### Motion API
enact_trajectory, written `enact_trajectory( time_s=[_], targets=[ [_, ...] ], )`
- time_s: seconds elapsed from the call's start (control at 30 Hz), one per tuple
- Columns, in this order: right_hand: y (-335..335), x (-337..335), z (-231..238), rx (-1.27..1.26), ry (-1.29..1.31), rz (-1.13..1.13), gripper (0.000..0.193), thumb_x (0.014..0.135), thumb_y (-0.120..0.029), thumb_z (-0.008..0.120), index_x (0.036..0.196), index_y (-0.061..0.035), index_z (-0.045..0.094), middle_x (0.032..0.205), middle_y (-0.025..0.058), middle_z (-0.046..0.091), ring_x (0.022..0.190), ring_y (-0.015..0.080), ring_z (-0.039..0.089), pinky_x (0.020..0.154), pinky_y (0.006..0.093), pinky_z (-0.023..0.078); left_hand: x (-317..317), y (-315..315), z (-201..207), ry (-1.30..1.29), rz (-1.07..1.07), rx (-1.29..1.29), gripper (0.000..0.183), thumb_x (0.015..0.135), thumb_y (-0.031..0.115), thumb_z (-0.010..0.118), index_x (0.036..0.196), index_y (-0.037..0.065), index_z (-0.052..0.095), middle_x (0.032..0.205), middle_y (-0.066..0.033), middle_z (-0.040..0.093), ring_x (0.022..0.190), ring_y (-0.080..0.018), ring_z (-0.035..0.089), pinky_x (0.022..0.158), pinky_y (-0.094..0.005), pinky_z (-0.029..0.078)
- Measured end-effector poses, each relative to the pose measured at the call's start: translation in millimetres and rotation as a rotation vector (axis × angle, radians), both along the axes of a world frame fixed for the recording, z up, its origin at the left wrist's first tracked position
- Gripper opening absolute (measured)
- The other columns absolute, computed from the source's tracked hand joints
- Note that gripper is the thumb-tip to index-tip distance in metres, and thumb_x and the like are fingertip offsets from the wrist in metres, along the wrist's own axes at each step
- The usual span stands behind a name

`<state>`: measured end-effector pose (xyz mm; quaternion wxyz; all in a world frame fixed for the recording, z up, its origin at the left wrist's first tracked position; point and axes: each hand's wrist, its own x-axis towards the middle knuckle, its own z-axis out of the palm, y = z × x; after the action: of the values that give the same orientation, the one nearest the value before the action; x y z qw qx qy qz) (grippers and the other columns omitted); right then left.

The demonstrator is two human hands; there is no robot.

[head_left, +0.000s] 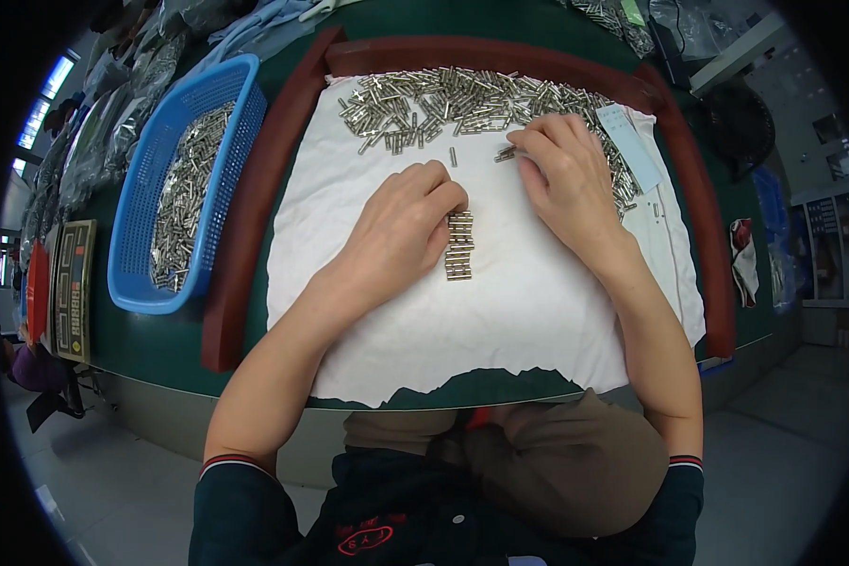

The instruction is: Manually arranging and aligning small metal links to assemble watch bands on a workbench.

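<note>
On a white cloth (377, 330) several small metal pins lie side by side in a neat column (458, 250). My left hand (401, 226) is closed at the top of that column, its thumb and fingers against the upper pins; what lies between the fingertips is hidden. Farther right, my right hand (566, 170) pinches a few metal pins (506, 152) between thumb and forefinger, just in front of the loose heap (462, 99) of similar pins. One single pin (453, 157) lies apart between the two hands.
A red-brown wooden frame (274, 179) borders the cloth on three sides. Left of it stands a blue plastic basket (123, 245) holding many pins. A pale blue card (629, 148) lies at the right over the heap's edge. The green tabletop (160, 344) shows around the frame.
</note>
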<state>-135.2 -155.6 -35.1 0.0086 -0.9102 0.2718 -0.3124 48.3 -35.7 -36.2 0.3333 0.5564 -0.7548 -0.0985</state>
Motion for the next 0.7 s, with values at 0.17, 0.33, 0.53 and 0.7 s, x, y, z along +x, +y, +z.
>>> enact_trajectory(
  time_s=[0.17,0.33,0.53,0.7],
  targets=[
    [-4.5,7.1,-8.2,0.001,0.041,0.043,0.013,0.081,-0.006,0.068,0.094,-0.0040,0.070,0.092,0.0073,0.061,0.094,0.0263,0.055,0.083,0.0389,0.044,-0.5,-0.7,0.3,0.027,-0.012,0.008,0.019,0.073,-0.010,0.054,0.089,-0.001,0.061,0.088,-0.0130,0.056,0.083,-0.0304,0.058,0.072,-0.0398,0.047],
    [2.7,20.9,-9.9,0.073,0.018,0.048,0.009,0.079,-0.008,0.069,0.087,-0.0034,0.071,0.090,0.0089,0.062,0.092,0.0268,0.056,0.083,0.0404,0.045,0.3,-0.8,1.0,0.040,-0.012,0.010,0.021,0.072,-0.010,0.053,0.089,-0.001,0.061,0.087,-0.0133,0.057,0.083,-0.0303,0.058,0.072,-0.0392,0.048],
    [-3.4,34.8,-1.4,0.097,0.076,0.107,0.005,0.077,-0.006,0.069,0.082,-0.0043,0.070,0.086,0.0089,0.064,0.091,0.0284,0.058,0.082,0.0407,0.047,8.8,-4.9,-3.4,0.073,0.145,-0.010,0.023,0.073,-0.011,0.051,0.090,-0.003,0.063,0.085,-0.0135,0.060,0.076,-0.0274,0.061,0.067,-0.0356,0.049],
    [-12.8,38.7,18.5,0.353,0.123,0.334,0.009,0.080,-0.004,0.066,0.089,-0.0026,0.069,0.087,0.0080,0.064,0.091,0.0276,0.059,0.083,0.0406,0.047,18.2,-6.7,-3.1,0.106,0.223,-0.025,0.022,0.074,-0.012,0.051,0.091,-0.004,0.063,0.083,-0.0136,0.059,0.072,-0.0252,0.061,0.065,-0.0332,0.049]
  ],
)
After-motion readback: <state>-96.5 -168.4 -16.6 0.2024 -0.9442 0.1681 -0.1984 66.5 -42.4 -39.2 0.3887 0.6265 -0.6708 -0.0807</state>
